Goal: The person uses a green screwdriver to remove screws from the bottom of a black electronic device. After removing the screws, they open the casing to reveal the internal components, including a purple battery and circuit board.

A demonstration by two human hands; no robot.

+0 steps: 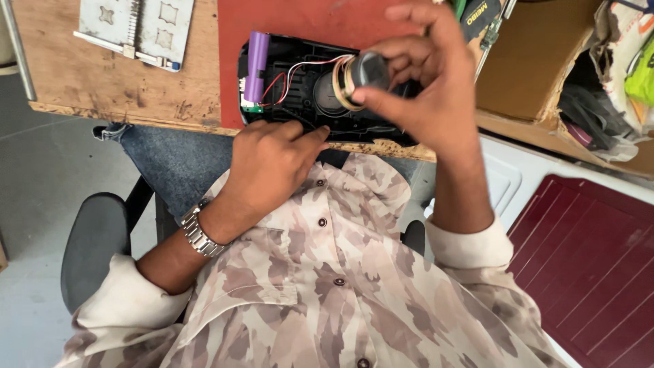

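I am sitting at the wooden bench (102, 75), looking down at a red mat (320, 20) where a black plastic housing (300, 88) is lying open side up, its long axis running left to right along the bench's near edge. My left hand (269, 163) is resting at that near edge, fingers curled loosely and pressing the housing's rim, gripping nothing else. My right hand (426, 88) is hovering over the housing's right half, fingers closed round a small round speaker (364, 75), lifted just clear of its circular seat. Thin red, black and white wires (293, 71) are trailing leftward from it toward a purple cylindrical battery (257, 65), standing crosswise at the housing's left end.
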